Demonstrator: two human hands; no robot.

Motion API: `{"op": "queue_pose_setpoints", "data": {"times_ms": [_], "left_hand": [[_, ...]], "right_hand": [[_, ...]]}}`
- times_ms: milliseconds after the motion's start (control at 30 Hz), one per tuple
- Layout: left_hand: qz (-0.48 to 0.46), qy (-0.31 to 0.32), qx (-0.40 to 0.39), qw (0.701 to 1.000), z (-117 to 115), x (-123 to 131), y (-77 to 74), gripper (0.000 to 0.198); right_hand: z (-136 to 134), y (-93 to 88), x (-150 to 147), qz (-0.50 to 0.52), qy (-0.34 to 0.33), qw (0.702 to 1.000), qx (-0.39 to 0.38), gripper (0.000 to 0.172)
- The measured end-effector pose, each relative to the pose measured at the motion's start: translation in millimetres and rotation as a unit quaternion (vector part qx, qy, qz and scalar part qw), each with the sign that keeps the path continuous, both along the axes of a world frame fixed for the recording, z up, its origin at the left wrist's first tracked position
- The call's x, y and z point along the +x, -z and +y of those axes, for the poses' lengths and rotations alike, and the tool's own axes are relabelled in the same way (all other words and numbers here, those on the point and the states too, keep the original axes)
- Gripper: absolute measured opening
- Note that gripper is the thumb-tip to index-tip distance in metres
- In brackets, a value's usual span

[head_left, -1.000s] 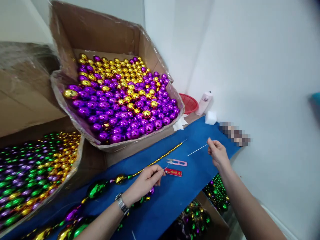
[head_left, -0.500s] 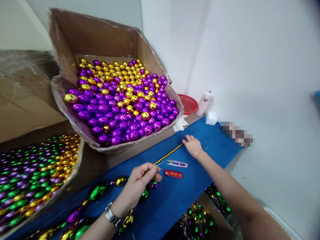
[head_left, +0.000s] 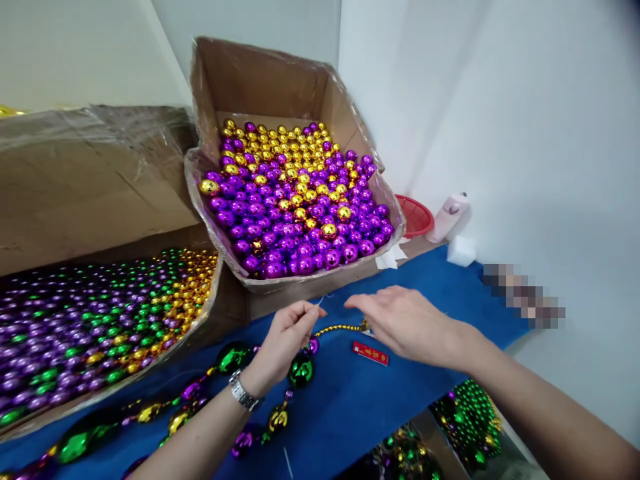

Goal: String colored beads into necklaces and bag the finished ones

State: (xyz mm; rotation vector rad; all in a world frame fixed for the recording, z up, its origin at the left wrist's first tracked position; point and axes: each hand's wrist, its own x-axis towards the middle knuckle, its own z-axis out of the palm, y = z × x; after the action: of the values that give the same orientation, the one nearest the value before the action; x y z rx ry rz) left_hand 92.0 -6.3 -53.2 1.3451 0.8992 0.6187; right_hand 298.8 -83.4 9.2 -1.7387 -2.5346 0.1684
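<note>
My left hand (head_left: 290, 330), with a metal watch (head_left: 243, 391) on its wrist, is closed in a pinch on a thin pale thread (head_left: 322, 300); the thread's end sticks up past the fingertips. A strand of small gold beads (head_left: 340, 327) curves from beside this hand towards my right hand (head_left: 400, 320). My right hand is open, its leading fingers stretched left towards the thread; its lower fingers are partly hidden, near the strand's far end. Below lies a red packet (head_left: 371, 353). A garland of large green, gold and purple beads (head_left: 301, 369) lies around my left wrist.
A carton (head_left: 280, 283) of purple and gold balls stands behind the blue cloth (head_left: 345, 413). Another carton (head_left: 213, 293) of small beads is at left. A red basket (head_left: 417, 217), a pink bottle (head_left: 449, 217) and a white block (head_left: 461, 251) sit at the back right. Bead boxes (head_left: 450, 443) stand below.
My right hand has come back left and nearer, close to my left hand. The gold strand, straight before, now curves. The pink thread snips are now mostly covered by my right hand. The view has shifted left.
</note>
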Motion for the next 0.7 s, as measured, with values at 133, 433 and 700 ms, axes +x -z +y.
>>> {"op": "queue_pose_setpoints", "data": {"times_ms": [133, 433, 700], "left_hand": [[0.035, 0.085, 0.124, 0.988, -1.8, 4.6, -7.0, 0.023], [0.067, 0.251, 0.089, 0.962, -5.4, -12.9, -11.3, 0.028], [0.124, 0.345, 0.176, 0.914, -10.0, -4.0, -6.1, 0.033]], "right_hand": [[14.9, -12.2, -38.2, -0.02, -0.116, 0.993, 0.032, 0.032], [46.6, -5.5, -33.4, 0.111, -0.13, 0.982, -0.08, 0.028], [90.3, -44.6, -70.6, 0.202, -0.178, 0.961, -0.057, 0.022]]}}
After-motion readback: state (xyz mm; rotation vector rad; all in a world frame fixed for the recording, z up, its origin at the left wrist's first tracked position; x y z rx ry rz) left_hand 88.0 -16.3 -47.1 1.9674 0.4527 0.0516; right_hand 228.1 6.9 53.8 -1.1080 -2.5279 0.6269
